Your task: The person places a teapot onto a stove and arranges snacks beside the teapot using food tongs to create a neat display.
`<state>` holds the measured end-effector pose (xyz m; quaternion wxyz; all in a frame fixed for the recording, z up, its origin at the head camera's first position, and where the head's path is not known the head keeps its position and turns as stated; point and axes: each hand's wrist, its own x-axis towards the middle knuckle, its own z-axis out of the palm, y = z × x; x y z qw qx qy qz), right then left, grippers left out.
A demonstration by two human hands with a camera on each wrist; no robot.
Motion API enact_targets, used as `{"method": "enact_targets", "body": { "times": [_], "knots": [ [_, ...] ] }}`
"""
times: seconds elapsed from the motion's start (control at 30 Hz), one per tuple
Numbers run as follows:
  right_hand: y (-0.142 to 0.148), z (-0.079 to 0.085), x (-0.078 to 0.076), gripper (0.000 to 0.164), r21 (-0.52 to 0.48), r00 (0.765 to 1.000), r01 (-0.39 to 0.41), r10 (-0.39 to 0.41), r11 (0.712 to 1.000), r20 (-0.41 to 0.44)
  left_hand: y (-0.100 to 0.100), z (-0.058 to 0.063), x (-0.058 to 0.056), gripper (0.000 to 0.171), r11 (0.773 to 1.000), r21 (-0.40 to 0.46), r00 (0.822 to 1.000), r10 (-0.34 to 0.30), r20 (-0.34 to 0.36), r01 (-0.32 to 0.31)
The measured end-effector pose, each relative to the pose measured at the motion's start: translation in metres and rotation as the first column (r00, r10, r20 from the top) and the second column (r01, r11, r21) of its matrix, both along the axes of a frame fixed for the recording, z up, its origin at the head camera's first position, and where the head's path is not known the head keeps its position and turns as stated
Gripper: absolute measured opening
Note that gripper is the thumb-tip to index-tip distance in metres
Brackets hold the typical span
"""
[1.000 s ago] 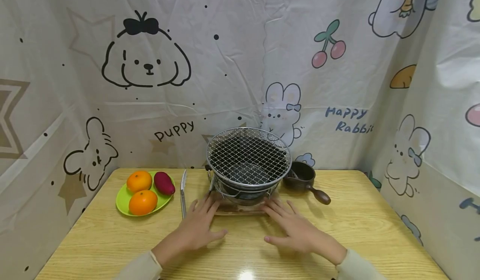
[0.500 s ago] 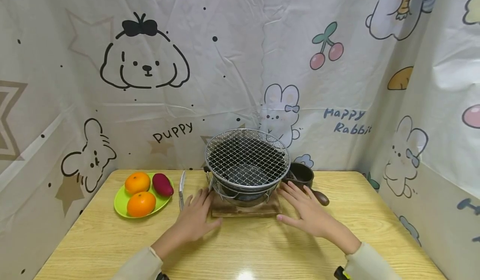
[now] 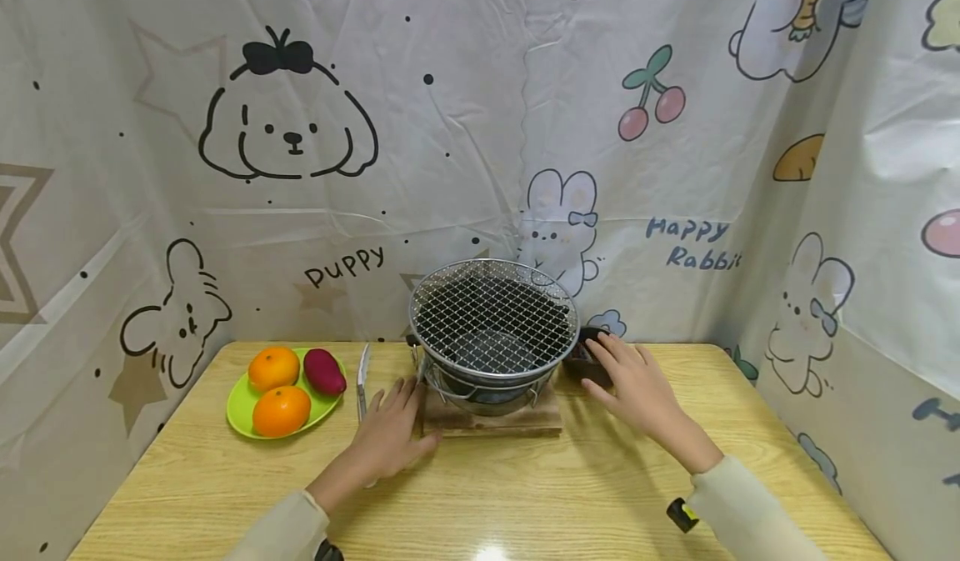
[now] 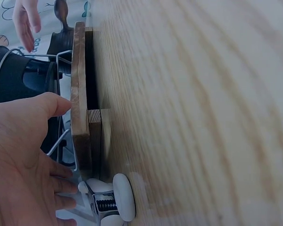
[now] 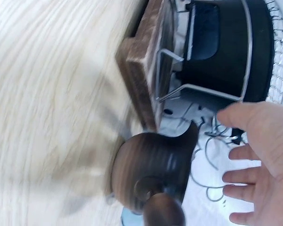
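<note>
A round tabletop grill (image 3: 495, 319) with a wire mesh top and black bowl stands on a low wooden board (image 3: 491, 419). My left hand (image 3: 390, 436) lies at the board's left side, fingers spread, its thumb at the board's front edge in the left wrist view. My right hand (image 3: 637, 386) reaches over a small dark pot (image 3: 585, 369) right of the grill, covering much of it. The right wrist view shows the pot's spout and wooden handle (image 5: 164, 209), with my right hand (image 5: 269, 165) apart from them, fingers extended and nothing held.
A green plate (image 3: 240, 415) with two oranges (image 3: 281, 411) and a purple-red oval item (image 3: 324, 372) sits at left. Between plate and grill lies a slim silver tool (image 3: 363, 378). A spring and white rounded end (image 4: 125, 197) show near the board. A printed curtain (image 3: 450, 127) hangs behind.
My right hand has moved from the board's right corner to the right and back, over the pot. My left hand has shifted slightly and stays beside the board. The grill has not moved.
</note>
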<state>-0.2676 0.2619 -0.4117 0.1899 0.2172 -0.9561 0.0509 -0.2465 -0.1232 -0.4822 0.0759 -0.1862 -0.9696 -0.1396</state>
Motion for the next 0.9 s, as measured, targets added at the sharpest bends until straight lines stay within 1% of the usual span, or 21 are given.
{"method": "enact_targets", "body": {
  "times": [0.13,0.23,0.3,0.4,0.57,0.67,0.9],
  "knots": [
    [0.004,-0.004,-0.006,0.061,0.018,0.996,0.060,-0.059,0.998,-0.073,0.000,0.001,0.000,0.084,1.000,0.008,1.000,-0.005,0.017,0.005],
    [0.007,-0.010,-0.009,0.061,0.049,0.986,0.106,-0.098,0.993,-0.131,0.000,0.002,-0.001,0.084,1.000,0.011,1.000,-0.008,0.029,0.007],
    [0.009,-0.013,-0.012,0.062,0.067,0.979,0.139,-0.126,0.988,-0.162,0.000,0.002,-0.001,0.083,1.000,0.019,1.000,-0.010,0.027,0.009],
    [0.012,-0.019,-0.015,0.064,0.087,0.968,0.185,-0.166,0.979,-0.186,0.000,0.002,-0.002,0.082,1.000,0.023,1.000,-0.014,0.013,0.014],
    [0.015,-0.025,-0.016,0.063,0.106,0.959,0.240,-0.219,0.965,-0.178,0.000,0.000,-0.005,0.078,1.000,0.001,0.999,-0.019,-0.031,0.020],
    [0.016,-0.028,-0.016,0.062,0.101,0.955,0.269,-0.252,0.958,-0.155,0.001,-0.001,-0.006,0.077,1.000,0.001,0.999,-0.025,-0.047,0.025],
    [0.019,-0.032,-0.014,0.058,0.057,0.948,0.313,-0.309,0.948,-0.072,0.002,0.001,-0.005,0.077,0.999,0.006,0.998,-0.037,-0.042,0.037]
  ]
}}
